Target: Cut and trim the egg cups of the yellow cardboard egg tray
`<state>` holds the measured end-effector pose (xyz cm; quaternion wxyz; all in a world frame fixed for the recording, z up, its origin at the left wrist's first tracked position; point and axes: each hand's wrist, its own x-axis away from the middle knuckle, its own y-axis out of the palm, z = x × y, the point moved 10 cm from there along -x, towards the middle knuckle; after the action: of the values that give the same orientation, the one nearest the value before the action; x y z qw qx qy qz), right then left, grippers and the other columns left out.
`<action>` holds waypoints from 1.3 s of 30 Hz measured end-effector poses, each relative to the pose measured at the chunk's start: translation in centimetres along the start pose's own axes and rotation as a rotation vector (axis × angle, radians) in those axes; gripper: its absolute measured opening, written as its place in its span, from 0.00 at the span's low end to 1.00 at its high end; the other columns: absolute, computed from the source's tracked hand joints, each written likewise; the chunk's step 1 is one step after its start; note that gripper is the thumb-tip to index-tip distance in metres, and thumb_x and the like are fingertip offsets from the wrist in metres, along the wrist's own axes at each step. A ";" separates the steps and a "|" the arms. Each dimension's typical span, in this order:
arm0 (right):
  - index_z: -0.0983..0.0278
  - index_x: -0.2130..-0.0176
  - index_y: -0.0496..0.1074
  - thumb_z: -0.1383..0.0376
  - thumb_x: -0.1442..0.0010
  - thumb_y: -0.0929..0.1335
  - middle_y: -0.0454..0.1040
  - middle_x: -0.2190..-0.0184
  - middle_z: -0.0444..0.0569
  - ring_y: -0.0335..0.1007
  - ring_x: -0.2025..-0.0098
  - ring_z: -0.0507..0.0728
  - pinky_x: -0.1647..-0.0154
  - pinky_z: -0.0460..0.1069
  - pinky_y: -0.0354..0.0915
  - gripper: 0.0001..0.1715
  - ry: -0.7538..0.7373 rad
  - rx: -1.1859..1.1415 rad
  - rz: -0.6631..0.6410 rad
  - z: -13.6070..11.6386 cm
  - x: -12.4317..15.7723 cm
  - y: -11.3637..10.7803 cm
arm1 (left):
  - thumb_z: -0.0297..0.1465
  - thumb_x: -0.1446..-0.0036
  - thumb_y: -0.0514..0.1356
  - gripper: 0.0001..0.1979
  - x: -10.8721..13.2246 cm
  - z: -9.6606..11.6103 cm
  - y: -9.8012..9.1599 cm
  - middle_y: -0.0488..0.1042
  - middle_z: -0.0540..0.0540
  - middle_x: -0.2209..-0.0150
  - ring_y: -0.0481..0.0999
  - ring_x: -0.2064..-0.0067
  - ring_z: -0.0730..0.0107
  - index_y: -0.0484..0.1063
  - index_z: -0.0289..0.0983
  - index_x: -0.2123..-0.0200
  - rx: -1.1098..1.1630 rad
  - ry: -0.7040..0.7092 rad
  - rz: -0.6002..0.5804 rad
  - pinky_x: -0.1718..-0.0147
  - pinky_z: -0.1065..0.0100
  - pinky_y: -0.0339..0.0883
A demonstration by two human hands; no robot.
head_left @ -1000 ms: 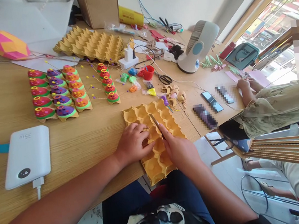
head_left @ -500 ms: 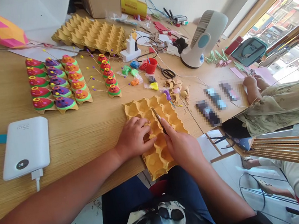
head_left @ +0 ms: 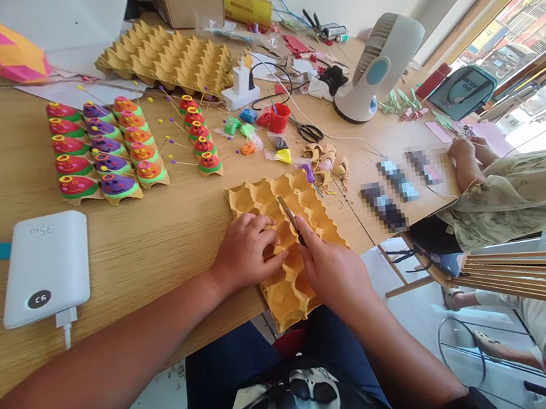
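Note:
A yellow pulp egg tray (head_left: 284, 294) lies cup side up at the table's front edge, its near end jutting out over my lap. My left hand (head_left: 246, 251) rests on its left half, fingers bent over a ridge between cups and thumb spread toward the middle. In my right hand (head_left: 333, 270) is a knife (head_left: 288, 212) with a thin blade, index finger stretched along its back. The blade points away from me and lies against the middle of the tray. Most of the knife's handle is hidden inside my fist.
Painted egg-cup caterpillars (head_left: 110, 151) stand in rows at the left, behind a white power bank (head_left: 47, 269). Another egg tray (head_left: 166, 62) lies at the back. Clay packets, a red cup (head_left: 279, 117), scissors (head_left: 308, 132) and a fan (head_left: 378, 65) stand beyond. A co-worker's hands (head_left: 468, 150) are at right.
Both hands and the tray keep almost the same place. The knife blade has barely shifted, and the whole view has tilted very slightly.

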<state>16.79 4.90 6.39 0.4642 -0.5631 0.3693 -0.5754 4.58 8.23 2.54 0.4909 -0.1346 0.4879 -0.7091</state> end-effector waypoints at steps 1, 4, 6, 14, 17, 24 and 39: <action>0.53 0.23 0.46 0.61 0.25 0.59 0.84 0.60 0.49 0.82 0.63 0.59 0.67 0.48 0.66 0.37 0.000 -0.004 -0.005 0.0 0.0 0.0 | 0.47 0.40 0.61 0.17 0.0 0.0 0.0 0.75 0.41 0.48 0.68 0.48 0.49 0.79 0.39 0.65 -0.002 0.000 -0.004 0.48 0.47 0.65; 0.53 0.23 0.44 0.61 0.25 0.59 0.84 0.60 0.49 0.82 0.63 0.59 0.67 0.48 0.67 0.37 0.006 -0.009 -0.023 0.2 0.0 0.2 | 0.48 0.40 0.62 0.17 0.0 0.1 0.0 0.75 0.41 0.48 0.69 0.48 0.49 0.79 0.39 0.65 -0.010 0.005 -0.008 0.48 0.47 0.66; 0.52 0.23 0.44 0.61 0.25 0.59 0.84 0.63 0.48 0.82 0.65 0.58 0.68 0.47 0.67 0.37 0.009 0.001 -0.032 0.2 0.0 0.4 | 0.48 0.40 0.62 0.17 0.0 0.1 -0.1 0.76 0.41 0.49 0.69 0.48 0.49 0.79 0.39 0.65 -0.015 0.003 -0.009 0.48 0.48 0.66; 0.56 0.23 0.43 0.59 0.25 0.58 0.83 0.64 0.50 0.81 0.64 0.58 0.67 0.47 0.67 0.38 -0.010 0.054 -0.031 -1.3 -0.7 0.2 | 0.47 0.40 0.62 0.17 0.0 0.0 -0.1 0.75 0.41 0.48 0.69 0.49 0.48 0.78 0.39 0.66 -0.017 -0.011 -0.020 0.49 0.46 0.66; 0.54 0.23 0.44 0.60 0.26 0.58 0.83 0.62 0.50 0.81 0.64 0.58 0.68 0.47 0.67 0.37 -0.031 0.042 -0.014 -1.4 -0.7 0.1 | 0.46 0.40 0.62 0.16 0.0 0.0 -0.2 0.75 0.41 0.48 0.69 0.49 0.49 0.79 0.39 0.65 -0.009 -0.014 -0.013 0.49 0.47 0.65; 0.50 0.23 0.42 0.61 0.26 0.59 0.82 0.63 0.47 0.81 0.63 0.58 0.69 0.47 0.66 0.38 -0.006 0.024 0.015 0.4 -0.4 1.0 | 0.46 0.41 0.63 0.15 0.0 -0.1 0.0 0.75 0.42 0.47 0.69 0.47 0.49 0.78 0.40 0.65 -0.011 -0.030 -0.021 0.48 0.47 0.65; 0.54 0.23 0.42 0.58 0.25 0.57 0.83 0.65 0.50 0.82 0.65 0.58 0.68 0.47 0.68 0.37 -0.010 0.062 -0.044 -0.7 -1.3 0.4 | 0.46 0.40 0.62 0.16 0.1 -0.1 0.0 0.75 0.42 0.48 0.69 0.47 0.49 0.78 0.40 0.65 -0.013 -0.017 -0.008 0.48 0.48 0.65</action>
<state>16.08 5.97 5.51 0.4702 -0.5594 0.3366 -0.5938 4.48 8.20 2.51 0.4912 -0.1458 0.4880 -0.7066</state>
